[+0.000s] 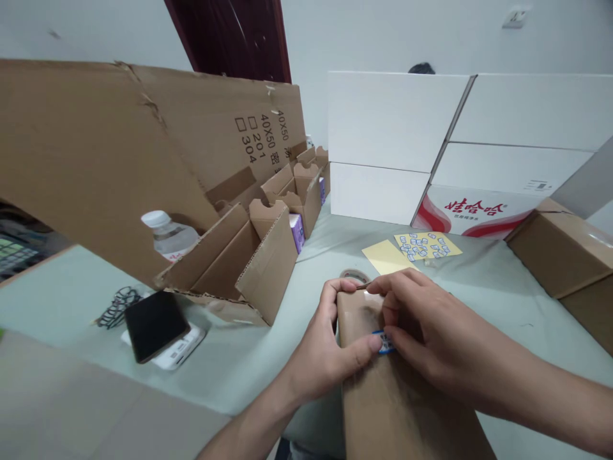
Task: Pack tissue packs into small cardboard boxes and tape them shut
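A closed brown cardboard box (366, 396) stands at the near edge, its taped top under both hands. A small blue-edged label (384, 342) with dark print lies on that top. My left hand (330, 354) wraps the box's left side, fingers over its far edge and thumb pressing the label's left end. From the right, my right hand (416, 319) bends over the box with curled fingers. Its index finger touches the far edge, while its thumb is at the label's right end. A roll of tape (354, 275) sits just beyond the box, partly hidden.
Open cardboard boxes (268, 268) line the left, beside a tall cardboard sheet (182, 134) and a plastic bottle (170, 235). Nearer lies a black phone (156, 324). Yellow label sheets (428, 246) lie ahead, before white panels (383, 121). Another box (569, 255) stands right.
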`<move>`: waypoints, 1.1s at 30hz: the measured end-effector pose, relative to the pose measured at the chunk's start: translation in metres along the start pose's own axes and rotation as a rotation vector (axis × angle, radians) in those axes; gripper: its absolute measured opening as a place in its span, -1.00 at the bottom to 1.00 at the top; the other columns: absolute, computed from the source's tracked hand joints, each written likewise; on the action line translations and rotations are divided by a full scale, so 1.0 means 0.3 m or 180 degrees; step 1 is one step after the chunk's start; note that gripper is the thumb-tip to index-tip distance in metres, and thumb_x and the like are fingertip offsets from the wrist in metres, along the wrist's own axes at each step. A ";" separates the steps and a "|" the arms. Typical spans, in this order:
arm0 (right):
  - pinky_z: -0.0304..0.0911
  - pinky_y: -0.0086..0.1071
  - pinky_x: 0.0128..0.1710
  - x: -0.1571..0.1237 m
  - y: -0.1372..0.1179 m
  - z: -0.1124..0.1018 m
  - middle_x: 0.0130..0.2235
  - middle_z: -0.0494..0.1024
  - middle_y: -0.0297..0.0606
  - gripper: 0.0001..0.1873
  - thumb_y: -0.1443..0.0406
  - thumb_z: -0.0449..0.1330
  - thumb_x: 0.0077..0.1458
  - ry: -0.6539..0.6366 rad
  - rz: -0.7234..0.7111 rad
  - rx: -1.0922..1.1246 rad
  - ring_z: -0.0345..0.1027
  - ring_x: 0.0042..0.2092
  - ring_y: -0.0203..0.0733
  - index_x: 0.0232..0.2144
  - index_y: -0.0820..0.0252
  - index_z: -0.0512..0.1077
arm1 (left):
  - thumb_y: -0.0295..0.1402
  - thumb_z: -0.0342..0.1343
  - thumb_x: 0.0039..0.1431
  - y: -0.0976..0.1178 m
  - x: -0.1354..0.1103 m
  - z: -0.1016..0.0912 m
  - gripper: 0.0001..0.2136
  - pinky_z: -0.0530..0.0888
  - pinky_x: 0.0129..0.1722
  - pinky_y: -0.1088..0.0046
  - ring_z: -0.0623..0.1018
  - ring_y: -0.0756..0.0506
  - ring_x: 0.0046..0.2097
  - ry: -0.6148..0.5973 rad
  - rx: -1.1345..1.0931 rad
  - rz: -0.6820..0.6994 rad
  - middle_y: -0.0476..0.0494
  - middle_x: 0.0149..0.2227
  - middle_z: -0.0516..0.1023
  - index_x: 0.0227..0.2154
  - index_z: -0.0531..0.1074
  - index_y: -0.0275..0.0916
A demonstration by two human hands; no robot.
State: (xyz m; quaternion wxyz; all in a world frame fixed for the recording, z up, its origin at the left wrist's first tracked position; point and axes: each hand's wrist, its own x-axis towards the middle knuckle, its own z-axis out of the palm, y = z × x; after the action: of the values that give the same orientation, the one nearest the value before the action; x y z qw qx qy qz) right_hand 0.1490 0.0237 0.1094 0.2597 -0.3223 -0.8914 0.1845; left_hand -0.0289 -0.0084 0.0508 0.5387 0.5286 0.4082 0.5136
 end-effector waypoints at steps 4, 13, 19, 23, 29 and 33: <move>0.35 -0.19 -0.25 -0.006 -0.004 0.003 -0.29 0.49 -0.23 -0.76 0.52 0.05 0.01 0.0150 -0.0149 -0.0235 0.37 -0.20 -0.08 -0.33 0.08 0.26 | -0.26 0.27 -0.04 0.016 0.003 -0.002 -0.48 0.39 -0.06 0.29 0.43 -0.22 0.02 -0.0032 0.0251 -0.0073 -0.21 0.04 0.32 -0.08 0.12 -0.13; 0.38 -0.13 0.00 -0.072 0.050 -0.024 -0.02 0.41 -0.11 -0.66 0.48 0.03 0.19 0.0141 -0.0836 -0.0290 0.23 0.15 -0.01 -0.13 0.01 0.47 | -0.25 0.26 -0.03 0.013 0.001 -0.012 -0.45 0.47 -0.21 0.32 0.50 -0.20 -0.09 -0.0145 0.0329 -0.0290 -0.18 -0.08 0.41 -0.04 0.08 -0.11; 0.31 0.03 0.16 -0.202 0.096 -0.042 0.27 0.23 -0.18 -0.67 0.32 0.09 0.21 0.0309 -0.0488 -0.0357 0.13 0.28 0.13 0.00 -0.07 0.45 | -0.10 0.24 0.02 -0.025 -0.015 -0.012 -0.40 0.42 0.00 0.16 0.44 -0.30 0.06 -0.0136 0.0014 0.0022 -0.26 0.10 0.32 0.05 0.09 -0.11; 0.24 0.05 0.20 -0.267 0.116 -0.007 0.32 0.16 -0.22 -0.55 0.08 0.07 0.25 0.0586 -0.0122 -0.0026 0.09 0.31 0.19 0.17 -0.13 0.34 | -0.02 0.18 0.08 -0.064 -0.063 0.000 -0.26 0.36 0.12 0.08 0.34 -0.36 0.20 -0.0079 -0.0451 0.0014 -0.26 0.27 0.15 0.24 -0.05 -0.04; 0.11 0.11 0.24 -0.215 0.060 0.020 0.36 0.10 -0.22 -0.29 -0.16 0.22 0.02 0.0354 -0.0268 0.0026 -0.10 0.36 0.32 0.18 -0.13 0.36 | -0.09 0.23 0.08 -0.028 -0.063 0.004 -0.17 0.29 0.21 0.06 0.24 -0.37 0.29 0.0102 0.0018 -0.0070 -0.25 0.34 0.05 0.32 -0.14 -0.01; 0.03 0.11 0.28 -0.252 0.088 0.029 0.41 -0.05 -0.26 -0.24 -0.19 0.06 0.13 0.0172 0.0070 0.0498 -0.21 0.39 0.29 0.29 -0.09 0.20 | -0.05 0.22 0.07 -0.034 -0.056 -0.013 -0.13 0.26 0.23 0.02 0.24 -0.36 0.29 -0.0047 -0.0275 -0.0273 -0.20 0.34 0.07 0.33 -0.17 0.04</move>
State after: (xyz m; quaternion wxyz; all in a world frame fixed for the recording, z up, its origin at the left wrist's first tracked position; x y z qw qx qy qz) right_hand 0.2062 -0.0092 0.0633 0.3061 -0.3157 -0.8633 0.2476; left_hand -0.0338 -0.0236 0.0385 0.5856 0.4906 0.4039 0.5033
